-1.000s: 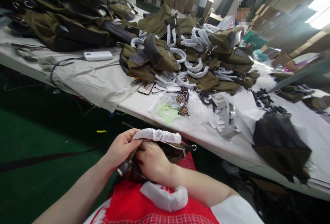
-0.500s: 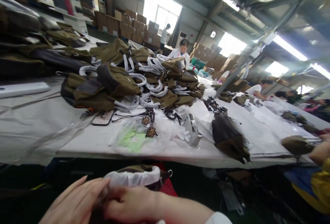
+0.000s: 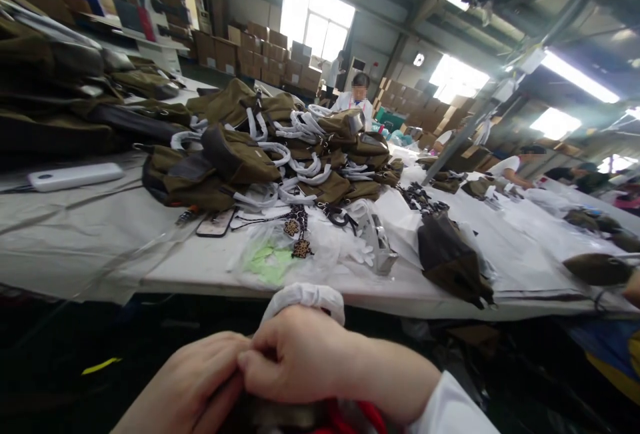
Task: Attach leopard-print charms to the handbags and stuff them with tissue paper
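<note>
Close to me, below the table's front edge, a white-wrapped handle (image 3: 305,295) arches up behind my hands. My right hand (image 3: 295,354) is closed with its fingers curled, over a bag whose body is mostly hidden beneath it. Against its fingertips rests my left hand (image 3: 200,381), its fingers pressed together; what it pinches is too small to make out. Something red shows under my right wrist. On the table beyond lie leopard-patterned charms (image 3: 301,248) on cords, beside a green item (image 3: 270,264) in clear plastic.
Olive bags (image 3: 240,154) with white-wrapped handles are heaped across the table (image 3: 170,267). A phone (image 3: 215,224), a white power bank (image 3: 75,177), a metal dispenser (image 3: 379,247) and a dark bag (image 3: 450,254) lie there. Other people work farther back and at the right.
Both my hands have shifted right and slightly up, and my fingertips now meet. The wrapped handle has turned and risen against the table edge. The view has shifted slightly.
</note>
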`<state>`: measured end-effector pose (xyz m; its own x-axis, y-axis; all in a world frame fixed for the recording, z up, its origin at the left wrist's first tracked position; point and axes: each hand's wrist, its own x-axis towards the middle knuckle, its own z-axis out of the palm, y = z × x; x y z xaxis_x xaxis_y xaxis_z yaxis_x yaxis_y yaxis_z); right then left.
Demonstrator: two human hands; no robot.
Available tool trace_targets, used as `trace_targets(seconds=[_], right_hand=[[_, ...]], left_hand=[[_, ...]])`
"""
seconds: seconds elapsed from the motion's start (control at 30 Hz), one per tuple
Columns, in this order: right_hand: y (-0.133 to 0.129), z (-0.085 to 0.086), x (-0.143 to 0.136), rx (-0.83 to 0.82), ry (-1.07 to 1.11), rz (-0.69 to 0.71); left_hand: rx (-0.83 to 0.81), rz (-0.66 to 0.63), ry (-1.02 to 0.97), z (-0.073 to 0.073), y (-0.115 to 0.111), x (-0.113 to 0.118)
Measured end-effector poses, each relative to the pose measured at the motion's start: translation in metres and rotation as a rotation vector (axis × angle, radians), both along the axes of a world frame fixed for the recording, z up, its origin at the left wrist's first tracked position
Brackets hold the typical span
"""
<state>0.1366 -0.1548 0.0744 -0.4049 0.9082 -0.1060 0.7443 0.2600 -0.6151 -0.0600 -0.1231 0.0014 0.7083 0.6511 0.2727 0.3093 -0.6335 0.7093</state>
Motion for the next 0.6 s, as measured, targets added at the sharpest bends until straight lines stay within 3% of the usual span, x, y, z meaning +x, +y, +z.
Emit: trace_targets(seconds=[0.13,0.23,0.3,0.4,0.43,0.5,0.6], right_hand=[[-0.003,0.020,0.020,0.385,0.074,0.175],[-0.004,0.008,0.041,0.612,-0.024,0.034],[0.000,-0.021,0.058,0.556,-0.142,-0.129],[0.012,-0.091,0.081,0.251,-0.107,-0.198],[0.015,-0.118,0.086,0.127,-0.059,-0.173],[0.022,-0.167,0.092,-0.046,0.020,-0.254],[0.029,-0.214,0.093,-0.064,0.049,-0.314]], left_hand=[[-0.145,-0.027,-0.087,0.017,0.007,0.028],[-0.203,-0.086,-0.100,0.019,0.011,0.044],[-0.223,-0.094,-0.074,0.013,0.015,0.050],[-0.138,-0.057,-0.037,-0.005,0.024,0.061],[-0.079,-0.038,-0.021,-0.015,0.028,0.067],[0.047,0.001,0.038,-0.036,0.035,0.079],[0.164,0.079,0.180,-0.069,0.043,0.097]])
